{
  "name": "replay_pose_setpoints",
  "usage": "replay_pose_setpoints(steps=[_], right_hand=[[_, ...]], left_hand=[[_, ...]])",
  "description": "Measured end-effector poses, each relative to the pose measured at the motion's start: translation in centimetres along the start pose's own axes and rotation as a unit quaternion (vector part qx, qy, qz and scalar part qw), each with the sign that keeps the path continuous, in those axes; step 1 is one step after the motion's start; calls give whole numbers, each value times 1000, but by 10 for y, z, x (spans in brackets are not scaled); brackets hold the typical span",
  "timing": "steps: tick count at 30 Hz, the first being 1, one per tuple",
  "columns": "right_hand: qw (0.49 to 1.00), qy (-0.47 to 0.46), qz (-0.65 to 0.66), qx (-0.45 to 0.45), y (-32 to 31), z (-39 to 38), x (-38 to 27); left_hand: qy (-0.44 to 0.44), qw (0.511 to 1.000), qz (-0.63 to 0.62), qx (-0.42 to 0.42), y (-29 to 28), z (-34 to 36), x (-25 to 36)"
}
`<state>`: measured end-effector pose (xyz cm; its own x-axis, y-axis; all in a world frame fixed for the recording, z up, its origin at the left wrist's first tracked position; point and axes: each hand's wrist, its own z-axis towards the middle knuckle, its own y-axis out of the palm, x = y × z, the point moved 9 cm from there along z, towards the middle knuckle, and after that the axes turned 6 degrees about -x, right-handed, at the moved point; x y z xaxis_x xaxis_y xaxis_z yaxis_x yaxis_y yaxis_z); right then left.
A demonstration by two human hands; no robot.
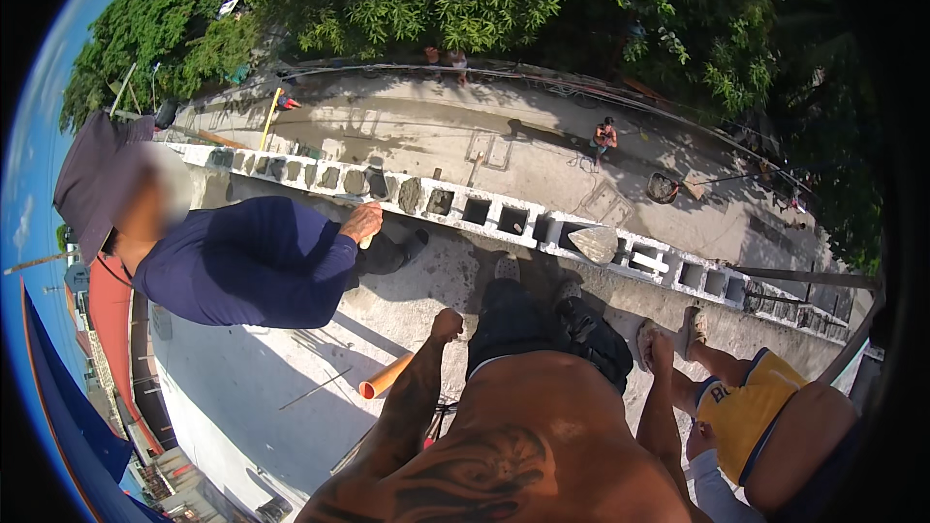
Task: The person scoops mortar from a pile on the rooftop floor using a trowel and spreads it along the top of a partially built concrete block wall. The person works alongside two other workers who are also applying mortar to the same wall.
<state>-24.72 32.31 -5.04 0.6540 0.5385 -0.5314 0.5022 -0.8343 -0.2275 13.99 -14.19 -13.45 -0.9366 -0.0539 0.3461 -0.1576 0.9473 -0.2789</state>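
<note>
My left hand (448, 324) hangs beside my dark trousers with its fingers curled in, and no object shows in it. On the other side, my right hand (659, 353) is also closed, with nothing visible sticking out; it overlaps another person's sandalled foot in the picture. Beyond my feet runs a low wall of grey hollow blocks (472, 211). Mortar fills its cells toward the left, while several cells near the middle are open. A pointed trowel (593, 243) lies on top of the blocks, its pale handle toward the right. Neither hand touches it.
A person in a dark blue shirt (254, 266) leans over the wall at left, holding something pale. Another person in yellow shorts (744, 412) is close on my right. An orange pipe (386, 375) lies by my left arm. Past the wall, a street (552, 174) lies far below.
</note>
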Motion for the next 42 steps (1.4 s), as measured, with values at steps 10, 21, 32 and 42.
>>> replay_pose_setpoints(steps=[10, 21, 32, 42], right_hand=[[998, 51, 24, 5, 8, -11, 31], [999, 50, 15, 13, 5, -8, 32], [1000, -2, 5, -4, 15, -10, 4], [999, 40, 13, 0, 2, -13, 28]], left_hand=[[57, 996, -61, -9, -12, -8, 46], [21, 980, -192, -52, 5, -10, 9], [1, 978, -201, -51, 19, 4, -4], [32, 994, -99, 37, -12, -26, 39]])
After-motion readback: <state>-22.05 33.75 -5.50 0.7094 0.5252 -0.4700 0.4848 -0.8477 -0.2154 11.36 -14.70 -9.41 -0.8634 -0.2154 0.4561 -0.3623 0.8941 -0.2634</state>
